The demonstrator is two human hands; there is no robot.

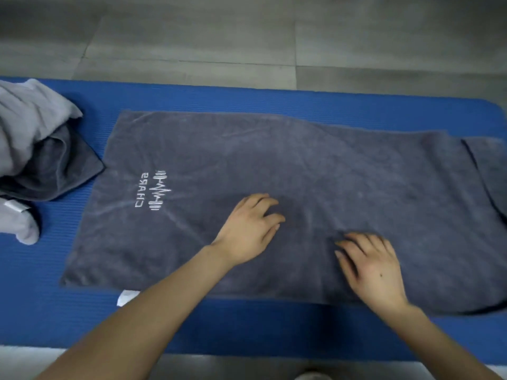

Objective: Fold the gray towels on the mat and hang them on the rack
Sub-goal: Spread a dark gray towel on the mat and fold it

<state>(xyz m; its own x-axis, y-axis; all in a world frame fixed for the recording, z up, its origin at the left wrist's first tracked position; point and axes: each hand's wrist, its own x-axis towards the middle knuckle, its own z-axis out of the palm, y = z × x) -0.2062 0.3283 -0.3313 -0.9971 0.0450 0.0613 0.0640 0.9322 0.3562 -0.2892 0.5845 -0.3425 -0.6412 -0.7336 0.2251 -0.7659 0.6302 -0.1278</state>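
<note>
Gray towel (301,160): flat on blue mat (247,325).
Left hand (247,229): fingers apart, pressing towel.
Right hand (370,267): palm down, fingers apart, touching towel.

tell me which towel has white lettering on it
The dark gray towel spread flat on the mat; the crumpled towels heaped at its left end show none.

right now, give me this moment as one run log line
dark gray towel: spread flat on blue mat, unfolded | left hand: on towel | right hand: on towel | towel pile: mat's left end
</note>
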